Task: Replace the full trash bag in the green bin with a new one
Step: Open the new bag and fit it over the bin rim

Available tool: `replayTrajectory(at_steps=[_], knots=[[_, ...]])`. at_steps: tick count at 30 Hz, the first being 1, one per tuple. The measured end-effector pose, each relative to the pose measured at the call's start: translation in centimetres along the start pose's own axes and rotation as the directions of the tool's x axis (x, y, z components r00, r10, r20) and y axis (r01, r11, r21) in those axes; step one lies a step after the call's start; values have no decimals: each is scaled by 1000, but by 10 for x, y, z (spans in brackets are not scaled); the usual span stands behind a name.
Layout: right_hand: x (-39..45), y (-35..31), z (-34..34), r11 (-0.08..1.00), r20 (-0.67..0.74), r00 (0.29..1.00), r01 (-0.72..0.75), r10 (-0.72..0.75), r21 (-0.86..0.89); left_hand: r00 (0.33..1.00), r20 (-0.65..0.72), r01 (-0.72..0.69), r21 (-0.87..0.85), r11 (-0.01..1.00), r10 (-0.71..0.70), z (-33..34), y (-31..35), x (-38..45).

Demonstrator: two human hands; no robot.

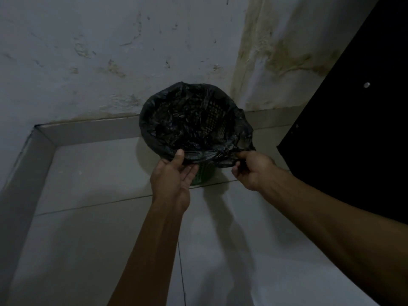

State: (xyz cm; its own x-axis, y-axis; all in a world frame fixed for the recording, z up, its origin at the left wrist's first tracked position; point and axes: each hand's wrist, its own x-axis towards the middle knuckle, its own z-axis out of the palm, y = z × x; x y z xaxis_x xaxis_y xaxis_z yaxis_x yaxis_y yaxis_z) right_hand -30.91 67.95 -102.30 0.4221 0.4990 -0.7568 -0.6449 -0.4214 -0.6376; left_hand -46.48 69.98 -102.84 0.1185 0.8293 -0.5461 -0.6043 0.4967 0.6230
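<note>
Pale tiles cover the floor, which meets a stained, flaking wall in a dim corner, beside a black panel on the right. The green bin stands there on the floor, almost wholly hidden under a black trash bag folded over its rim. The left hand lies open, thumb on the bag's near edge. The right hand pinches that edge. Mesh shows faintly through the plastic.
</note>
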Motion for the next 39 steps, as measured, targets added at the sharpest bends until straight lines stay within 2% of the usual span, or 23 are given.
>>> replayTrajectory(at_steps=[5, 10, 15, 18, 21, 24, 26, 29, 30, 33, 35, 39], knots=[[-1, -11, 9, 980, 106, 994, -22, 1, 198, 999, 34, -28, 24, 999, 27, -2, 0, 1], [-6, -23, 8, 973, 152, 988, -20, -16, 232, 999, 42, -36, 32, 999, 35, -1, 1, 0], [-9, -21, 8, 994, 190, 981, -48, 28, 103, 997, 69, -42, 71, 997, 37, -1, -1, 1], [-6, -17, 5, 984, 219, 974, -90, 54, 155, 997, 78, -31, 100, 995, 23, -1, -2, 1], [-3, -12, 4, 977, 231, 973, -70, 23, 199, 998, 62, -35, 85, 996, 30, 0, -1, 2], [-7, -7, 7, 977, 242, 970, -43, -9, 211, 999, 13, -44, -11, 999, 45, 3, -2, 0], [-9, -6, 11, 975, 238, 971, -31, -22, 218, 996, -71, -62, -95, 994, 55, 6, -6, -3], [-11, 0, 18, 970, 237, 971, -44, -15, 239, 957, -289, -26, -70, 997, 5, 7, -19, -9], [-11, 2, 21, 972, 233, 972, -51, -4, 228, 954, -301, 0, -55, 998, -17, 8, -23, -12], [-14, 12, 25, 986, 250, 968, -53, 12, 161, 990, -125, 60, -24, 998, -63, 11, -34, -19], [-16, 15, 25, 994, 273, 962, -46, 18, 98, 999, -33, 31, -3, 1000, -31, 15, -33, -19], [-21, 14, 20, 999, 318, 947, -41, 44, -14, 998, -66, -13, 79, 997, 18, 17, -25, -11]])
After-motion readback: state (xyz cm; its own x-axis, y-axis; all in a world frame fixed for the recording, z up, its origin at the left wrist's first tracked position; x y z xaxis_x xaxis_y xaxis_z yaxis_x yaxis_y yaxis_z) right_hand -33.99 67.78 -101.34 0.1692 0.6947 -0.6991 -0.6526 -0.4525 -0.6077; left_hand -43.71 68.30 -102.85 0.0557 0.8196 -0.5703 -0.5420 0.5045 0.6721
